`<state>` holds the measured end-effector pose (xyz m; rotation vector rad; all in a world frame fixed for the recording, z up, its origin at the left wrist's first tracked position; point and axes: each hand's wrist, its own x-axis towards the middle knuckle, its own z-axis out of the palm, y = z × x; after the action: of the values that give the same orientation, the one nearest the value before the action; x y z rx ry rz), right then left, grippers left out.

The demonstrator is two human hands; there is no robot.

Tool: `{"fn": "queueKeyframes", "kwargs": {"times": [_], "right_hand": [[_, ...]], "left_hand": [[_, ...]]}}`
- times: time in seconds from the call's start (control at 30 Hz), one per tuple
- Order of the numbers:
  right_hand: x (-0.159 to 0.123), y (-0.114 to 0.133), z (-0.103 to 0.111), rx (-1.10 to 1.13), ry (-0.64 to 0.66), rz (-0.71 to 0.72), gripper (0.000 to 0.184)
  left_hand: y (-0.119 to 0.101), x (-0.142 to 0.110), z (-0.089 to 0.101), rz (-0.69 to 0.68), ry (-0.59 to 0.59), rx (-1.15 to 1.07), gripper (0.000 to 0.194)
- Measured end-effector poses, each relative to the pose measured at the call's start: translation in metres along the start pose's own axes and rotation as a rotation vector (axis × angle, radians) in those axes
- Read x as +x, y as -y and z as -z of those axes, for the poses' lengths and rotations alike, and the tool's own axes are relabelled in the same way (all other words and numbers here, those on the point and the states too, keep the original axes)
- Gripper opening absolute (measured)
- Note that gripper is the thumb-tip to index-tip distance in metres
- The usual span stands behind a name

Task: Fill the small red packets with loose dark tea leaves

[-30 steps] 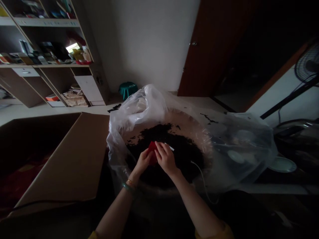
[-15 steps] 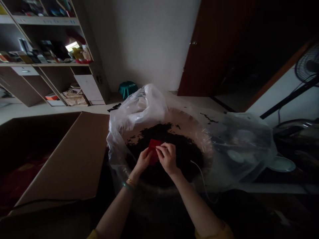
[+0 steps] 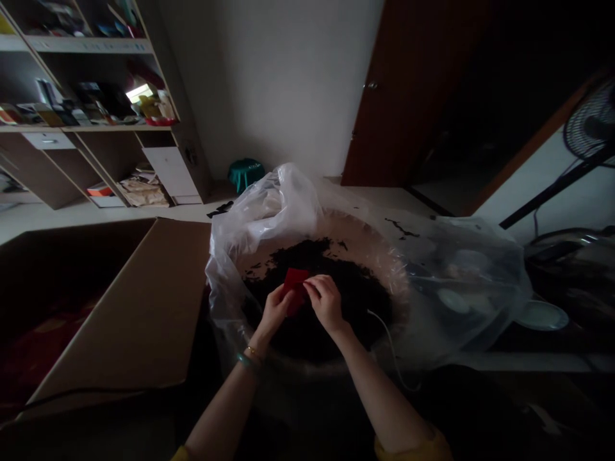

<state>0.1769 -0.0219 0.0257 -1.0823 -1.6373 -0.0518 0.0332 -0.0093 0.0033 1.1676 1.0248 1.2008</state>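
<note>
My left hand (image 3: 275, 312) grips a small flat red packet (image 3: 295, 276) by its lower left side, thumb on top. My right hand (image 3: 327, 299) is closed in a pinch at the packet's right edge; exactly what lies between its fingertips is too dark to make out. Beneath both hands lies a heap of dark, loose, leaf-like flakes (image 3: 355, 282). The heap sits in a wide round basin (image 3: 369, 237) lined with clear plastic sheeting (image 3: 291, 192).
At left stands an open cardboard box (image 3: 139, 307) with red items inside. A white cord (image 3: 393, 346) runs over the basin's right side. Plastic-covered dishes (image 3: 454, 299) lie to the right, near a fan (image 3: 593, 125). Behind are shelves (image 3: 91, 45) and a green-covered bin (image 3: 246, 173).
My right hand's fingers have drawn slightly right and down across the red packet, uncovering more of its upper part. My left hand has hardly moved and still holds it.
</note>
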Motion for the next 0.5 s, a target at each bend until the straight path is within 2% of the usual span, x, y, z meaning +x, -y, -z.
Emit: {"fn": "queueKeyframes", "kwargs": {"times": [0.07,0.13,0.17,0.2,0.23,0.3,0.37,0.43,0.5], "right_hand": [[0.002,-0.006,0.002,0.025,-0.046,-0.097,0.017],[0.005,-0.010,0.005,0.047,-0.055,-0.182,0.019],[0.006,-0.012,0.006,0.064,-0.033,-0.205,0.020],[0.008,-0.012,0.006,0.088,0.006,-0.213,0.020],[0.009,-0.012,0.007,0.114,0.054,-0.208,0.020],[0.010,-0.011,0.007,0.150,0.133,-0.179,0.018],[0.009,-0.010,0.004,0.132,0.128,-0.154,0.019],[0.005,-0.008,0.000,0.055,0.051,-0.126,0.025],[-0.001,-0.006,-0.005,-0.036,-0.030,-0.079,0.031]], "left_hand": [[-0.001,0.000,0.002,-0.065,-0.191,0.020,0.045],[-0.004,0.000,0.003,-0.221,-0.449,0.080,0.059],[-0.005,-0.001,0.004,-0.296,-0.532,0.109,0.066],[-0.006,-0.002,0.004,-0.343,-0.553,0.129,0.069],[-0.006,-0.003,0.004,-0.350,-0.509,0.139,0.067],[-0.004,-0.005,0.002,-0.268,-0.322,0.146,0.048],[-0.002,-0.006,0.001,-0.158,-0.167,0.161,0.028],[-0.001,-0.006,0.000,-0.129,-0.148,0.174,0.019],[-0.001,-0.006,0.000,-0.157,-0.190,0.178,0.018]]}}
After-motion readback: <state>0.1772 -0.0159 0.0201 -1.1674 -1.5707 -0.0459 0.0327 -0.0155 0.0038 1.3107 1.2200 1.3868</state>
